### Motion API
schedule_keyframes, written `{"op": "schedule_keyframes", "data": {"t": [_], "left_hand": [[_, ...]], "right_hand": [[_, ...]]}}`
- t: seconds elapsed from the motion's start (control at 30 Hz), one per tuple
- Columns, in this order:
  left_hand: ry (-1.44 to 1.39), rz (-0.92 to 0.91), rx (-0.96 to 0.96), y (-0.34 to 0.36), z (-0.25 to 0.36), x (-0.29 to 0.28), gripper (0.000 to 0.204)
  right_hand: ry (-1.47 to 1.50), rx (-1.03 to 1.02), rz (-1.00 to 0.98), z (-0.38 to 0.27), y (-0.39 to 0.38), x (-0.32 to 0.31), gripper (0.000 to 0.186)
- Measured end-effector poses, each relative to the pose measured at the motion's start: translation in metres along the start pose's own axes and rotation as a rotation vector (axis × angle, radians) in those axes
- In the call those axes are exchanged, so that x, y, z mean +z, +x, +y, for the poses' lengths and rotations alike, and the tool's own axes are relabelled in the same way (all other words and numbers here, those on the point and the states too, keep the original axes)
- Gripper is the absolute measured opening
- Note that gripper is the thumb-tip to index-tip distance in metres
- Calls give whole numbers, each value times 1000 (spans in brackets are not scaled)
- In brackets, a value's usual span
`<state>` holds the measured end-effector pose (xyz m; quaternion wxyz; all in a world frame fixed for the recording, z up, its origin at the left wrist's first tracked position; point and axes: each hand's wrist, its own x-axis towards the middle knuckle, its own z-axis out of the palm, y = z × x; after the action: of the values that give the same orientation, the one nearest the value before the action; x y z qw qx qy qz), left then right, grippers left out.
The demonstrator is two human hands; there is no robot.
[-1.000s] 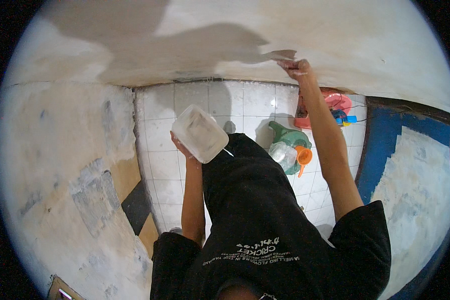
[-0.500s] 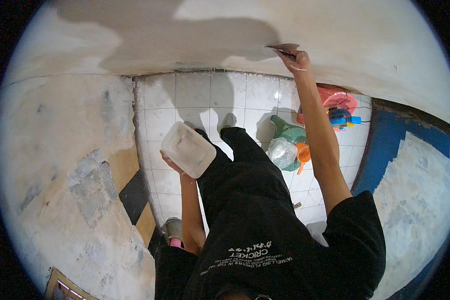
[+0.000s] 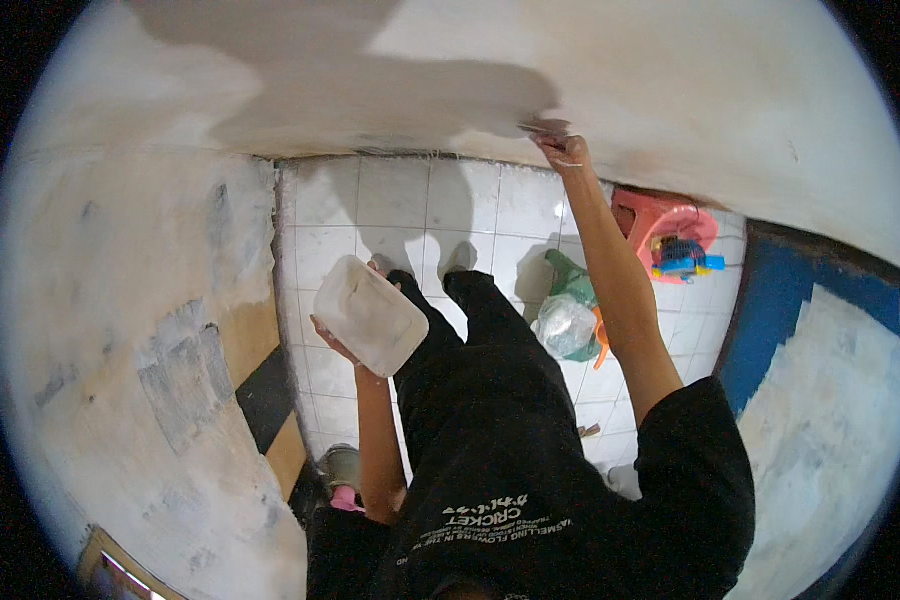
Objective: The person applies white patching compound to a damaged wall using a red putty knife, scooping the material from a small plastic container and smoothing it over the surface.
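Note:
My left hand [image 3: 334, 338] is closed around the side and underside of a whitish rectangular plastic tub [image 3: 372, 316], tipped so that pale residue shows inside. Up at the wall, my right hand [image 3: 568, 152] grips a putty knife [image 3: 546, 128], its thin, wide blade lying close against the plastered surface. Some white paste is smeared on that hand near the wrist. The wall [image 3: 450, 90] is off-white and patchy, and my shadow falls over much of it. Whether the blade's edge touches the wall, I cannot tell.
On the white tiled floor [image 3: 390, 195] to the right stand a pink plastic chair [image 3: 695, 228] with a blue device [image 3: 682, 262], a green plastic item [image 3: 567, 270], a clear bag [image 3: 565, 325] and an orange-handled item [image 3: 601, 345]. A bucket [image 3: 342, 463] stands lower left.
My right hand with the putty knife has come slightly down and left along the wall. The tub is still in my left hand, and the whole view has shifted a little.

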<state>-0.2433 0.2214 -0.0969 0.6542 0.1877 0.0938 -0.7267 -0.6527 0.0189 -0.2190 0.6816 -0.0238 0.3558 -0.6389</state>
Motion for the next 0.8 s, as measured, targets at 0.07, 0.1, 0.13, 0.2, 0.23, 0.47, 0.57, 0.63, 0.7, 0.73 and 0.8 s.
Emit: {"op": "schedule_keyframes", "data": {"t": [0.07,0.1,0.13,0.2,0.23,0.47,0.57,0.63,0.7,0.73,0.8], "left_hand": [[1,-14,-9,-7,5,6,90],[1,-5,3,-8,9,5,90],[-8,0,-15,-4,7,1,90],[-1,1,2,-5,9,-15,91],[7,-15,17,-5,10,-23,91],[-170,-53,-3,-9,3,-30,92],[-254,-81,4,-19,5,-21,93],[-121,-20,29,-28,8,-7,94],[-26,21,16,-26,5,2,94],[-36,18,-9,-22,3,2,94],[-38,33,-30,-19,3,-2,94]], "right_hand": [[-62,-69,166,-6,1,41,46],[-42,-75,227,-16,-2,52,46],[-369,-120,32,-35,-5,33,43],[-318,-158,-9,-43,-27,54,38],[32,-110,140,-44,-47,89,37],[170,-122,216,-72,-137,161,34],[151,-80,104,-35,-121,101,30],[43,95,96,7,-85,56,29],[-142,-77,-6,33,-28,-19,29],[-201,-156,-29,32,-4,-49,30],[-179,-218,-37,12,32,-74,31]]}}
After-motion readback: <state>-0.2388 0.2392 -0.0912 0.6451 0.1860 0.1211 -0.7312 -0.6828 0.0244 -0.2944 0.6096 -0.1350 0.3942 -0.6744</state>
